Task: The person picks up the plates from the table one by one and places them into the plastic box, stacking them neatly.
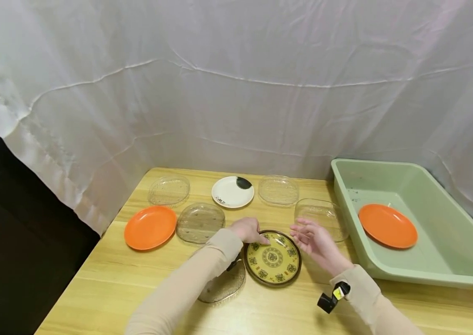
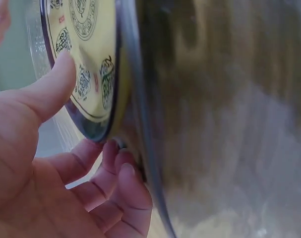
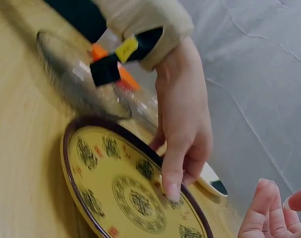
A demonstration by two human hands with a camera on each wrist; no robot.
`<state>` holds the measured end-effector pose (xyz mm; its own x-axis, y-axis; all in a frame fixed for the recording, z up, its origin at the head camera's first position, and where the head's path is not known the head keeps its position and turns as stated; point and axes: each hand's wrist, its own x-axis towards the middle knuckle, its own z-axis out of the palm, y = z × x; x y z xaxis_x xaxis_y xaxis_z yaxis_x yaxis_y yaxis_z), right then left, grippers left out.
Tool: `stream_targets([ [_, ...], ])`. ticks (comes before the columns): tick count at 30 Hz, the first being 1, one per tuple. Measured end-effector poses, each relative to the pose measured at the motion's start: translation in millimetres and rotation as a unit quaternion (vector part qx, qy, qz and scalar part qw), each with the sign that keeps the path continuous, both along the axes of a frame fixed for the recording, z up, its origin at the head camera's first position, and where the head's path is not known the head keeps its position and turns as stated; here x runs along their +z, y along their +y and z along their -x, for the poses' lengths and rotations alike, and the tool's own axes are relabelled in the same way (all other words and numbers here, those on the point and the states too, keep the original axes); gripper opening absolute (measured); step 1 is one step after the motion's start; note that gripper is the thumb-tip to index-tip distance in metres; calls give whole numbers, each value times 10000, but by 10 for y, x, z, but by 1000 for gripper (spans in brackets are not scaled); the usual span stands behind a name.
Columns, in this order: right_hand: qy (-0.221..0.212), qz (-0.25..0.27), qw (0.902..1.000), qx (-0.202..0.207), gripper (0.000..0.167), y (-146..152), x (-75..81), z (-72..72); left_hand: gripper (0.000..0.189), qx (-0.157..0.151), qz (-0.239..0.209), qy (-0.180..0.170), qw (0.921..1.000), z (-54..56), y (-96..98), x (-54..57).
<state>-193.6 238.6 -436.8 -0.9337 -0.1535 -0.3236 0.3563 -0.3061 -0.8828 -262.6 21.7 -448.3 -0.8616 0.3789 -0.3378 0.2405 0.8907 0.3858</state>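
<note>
A yellow plate (image 1: 272, 257) with a dark rim and black printed motifs is at the front middle of the table. My left hand (image 1: 248, 231) pinches its far-left rim, thumb (image 2: 61, 82) over the printed face and fingertips at the underside. The right wrist view has the yellow plate (image 3: 135, 198) tilted, its near edge off the wood. My right hand (image 1: 316, 243) is to the right of the plate, apart from it, with loosely bent fingers (image 3: 269, 213) and nothing in them. A clear ribbed plate (image 1: 223, 284) lies under my left forearm, partly hidden.
A green tub (image 1: 429, 209) on the right holds an orange plate (image 1: 388, 226). Another orange plate (image 1: 150, 228) lies at the left. Behind are a white plate with a black patch (image 1: 232, 192) and several clear plates, one (image 1: 322, 218) beside the tub. A grey curtain (image 1: 236, 116) backs the table.
</note>
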Motion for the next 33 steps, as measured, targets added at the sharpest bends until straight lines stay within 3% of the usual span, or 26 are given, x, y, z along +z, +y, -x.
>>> stream_targets([
  [7, -99, 84, 9999, -32, 50, -48, -36, -14, 40, -35, 122, -3, 9999, 25, 34, -17],
  [12, -151, 108, 9998, -69, 56, -53, -25, -27, 53, -203, 63, -59, 9998, 34, 15, 1],
  [17, -122, 101, 9999, -49, 49, -59, -21, -39, 51, -47, -487, -296, 9984, 77, -18, -4],
  [24, 4, -57, 9998, -189, 33, -79, -27, -47, 48, 156, -1329, -549, 9895, 169, -120, 2],
  [29, 42, -356, 9989, -289, 38, -97, -24, -62, 24, 268, -1684, -570, 9837, 176, -191, -14],
  [33, 92, -496, 9982, -324, 44, -95, -44, -69, 25, 229, -1819, -481, 9819, 176, -224, -8],
])
